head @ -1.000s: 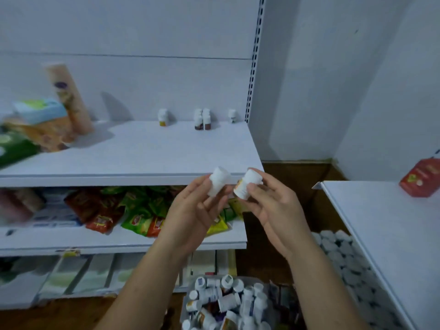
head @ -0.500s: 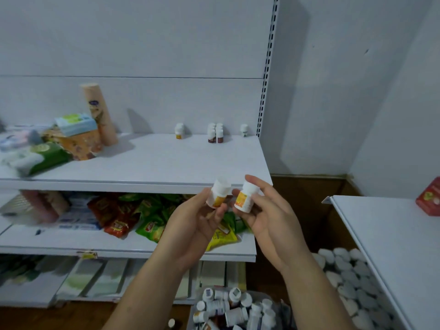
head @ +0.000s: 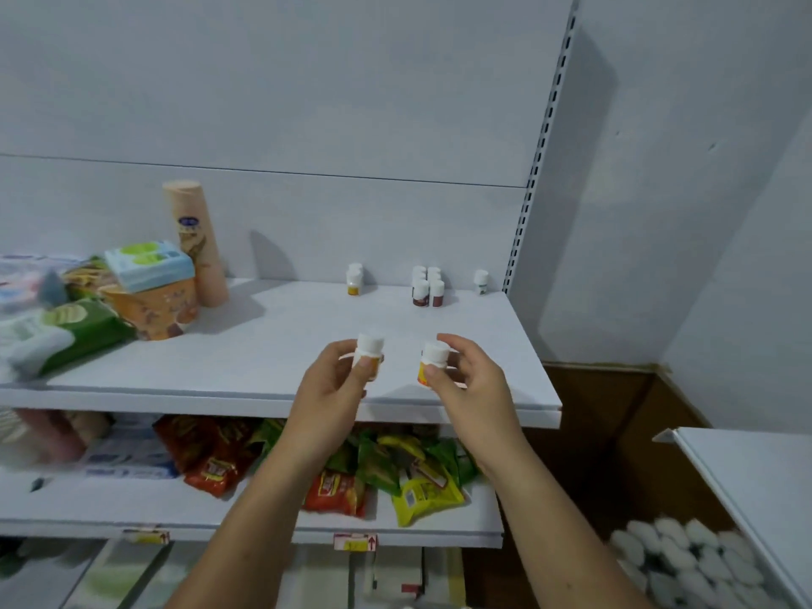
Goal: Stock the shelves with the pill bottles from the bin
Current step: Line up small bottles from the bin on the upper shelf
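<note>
My left hand [head: 327,389] pinches a small white-capped pill bottle [head: 369,350] upright above the front of the white upper shelf [head: 272,345]. A little to its right, my right hand [head: 472,384] grips a second white-capped bottle with a yellow-orange label [head: 433,360]. At the back of the shelf stand more pill bottles: a yellow-labelled pair [head: 354,280], a cluster with dark red labels [head: 427,287] and a single bottle [head: 481,282] near the upright. The bin is out of view.
Snack bags, a tissue pack and a tall beige tube [head: 195,239] crowd the shelf's left end. Red, green and yellow packets [head: 378,472] fill the lower shelf. A second white shelf [head: 755,476] juts in at right, with white rounded items [head: 685,560] below it.
Both hands have risen and moved apart, carrying the two bottles from below the shelf edge to above its front. The camera has tilted up, so the bin has dropped out of view.
</note>
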`<control>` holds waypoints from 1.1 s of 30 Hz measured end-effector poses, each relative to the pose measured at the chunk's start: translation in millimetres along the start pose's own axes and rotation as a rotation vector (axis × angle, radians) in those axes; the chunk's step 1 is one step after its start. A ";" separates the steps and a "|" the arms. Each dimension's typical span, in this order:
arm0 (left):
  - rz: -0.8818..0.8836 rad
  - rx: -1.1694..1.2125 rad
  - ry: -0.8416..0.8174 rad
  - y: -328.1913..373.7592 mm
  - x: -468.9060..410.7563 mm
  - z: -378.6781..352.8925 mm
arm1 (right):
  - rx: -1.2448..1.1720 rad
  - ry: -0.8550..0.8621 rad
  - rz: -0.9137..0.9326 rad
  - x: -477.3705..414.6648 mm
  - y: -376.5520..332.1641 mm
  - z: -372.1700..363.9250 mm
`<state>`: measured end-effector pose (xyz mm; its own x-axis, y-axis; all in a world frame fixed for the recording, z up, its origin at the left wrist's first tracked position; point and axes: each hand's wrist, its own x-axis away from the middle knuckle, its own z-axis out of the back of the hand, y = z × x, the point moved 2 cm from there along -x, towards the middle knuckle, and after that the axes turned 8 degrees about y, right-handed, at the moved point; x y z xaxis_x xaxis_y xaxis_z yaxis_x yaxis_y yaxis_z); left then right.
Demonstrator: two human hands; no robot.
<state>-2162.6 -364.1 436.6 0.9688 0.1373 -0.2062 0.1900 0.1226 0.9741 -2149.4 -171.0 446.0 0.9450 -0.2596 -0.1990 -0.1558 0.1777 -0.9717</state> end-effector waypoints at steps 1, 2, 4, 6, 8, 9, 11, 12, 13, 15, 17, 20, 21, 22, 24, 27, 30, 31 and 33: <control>-0.013 -0.064 0.011 -7.6 -18.3 7.3 | 0.034 0.002 0.011 -13.8 3.7 -13.6; -0.020 -0.121 0.014 -14.8 -37.3 13.4 | 0.076 -0.002 0.025 -28.2 7.4 -27.7; -0.049 -0.245 0.004 -26.7 -76.3 22.6 | 0.150 -0.021 0.043 -59.7 16.1 -55.8; -0.094 -0.366 -0.013 -36.4 -113.8 28.1 | 0.190 -0.028 0.053 -93.6 25.6 -82.7; -0.112 -0.438 -0.036 -46.6 -147.6 30.5 | 0.239 -0.013 0.079 -128.1 34.5 -108.3; -0.121 -0.454 -0.048 -51.5 -162.7 30.2 | 0.265 -0.006 0.088 -144.9 38.3 -120.2; -0.136 -0.467 -0.092 -63.5 -188.7 27.9 | 0.302 0.005 0.087 -176.1 46.5 -140.8; -0.130 -0.480 -0.119 -69.5 -199.4 26.0 | 0.315 0.010 0.079 -189.6 50.3 -148.4; -0.123 -0.501 -0.144 -75.3 -209.1 24.4 | 0.329 0.018 0.070 -201.7 53.7 -154.4; -0.119 -0.546 -0.172 -87.4 -226.0 22.2 | 0.362 0.042 0.066 -222.5 62.6 -164.0; -0.106 -0.556 -0.176 -97.7 -238.3 20.8 | 0.376 0.063 0.057 -235.3 71.7 -170.7; -0.089 -0.532 -0.168 -103.8 -249.7 20.4 | 0.329 0.084 0.024 -243.4 83.4 -179.7; -0.086 -0.523 -0.169 -104.1 -252.5 20.0 | 0.312 0.077 0.014 -244.4 86.0 -183.0; -0.078 -0.516 -0.175 -103.9 -254.8 19.3 | 0.295 0.069 0.012 -244.9 86.2 -185.6; -0.059 -0.521 -0.201 -101.7 -257.5 17.2 | 0.268 0.052 0.017 -246.4 84.4 -190.0; -0.075 -0.611 -0.220 -98.7 -258.4 14.6 | 0.260 0.010 0.027 -246.9 79.6 -195.2; -0.096 -0.674 -0.236 -100.3 -260.0 13.4 | 0.293 -0.003 0.033 -245.9 76.9 -198.5; -0.099 -0.690 -0.233 -99.7 -259.4 12.6 | 0.306 -0.002 0.023 -246.3 77.3 -199.4; -0.097 -0.724 -0.228 -96.4 -257.4 10.4 | 0.325 -0.001 0.006 -247.5 78.5 -199.6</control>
<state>-2428.6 -421.4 396.8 0.9769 -0.1034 -0.1869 0.2002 0.7481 0.6327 -2452.9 -282.3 393.5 0.9445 -0.2570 -0.2046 -0.0618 0.4727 -0.8790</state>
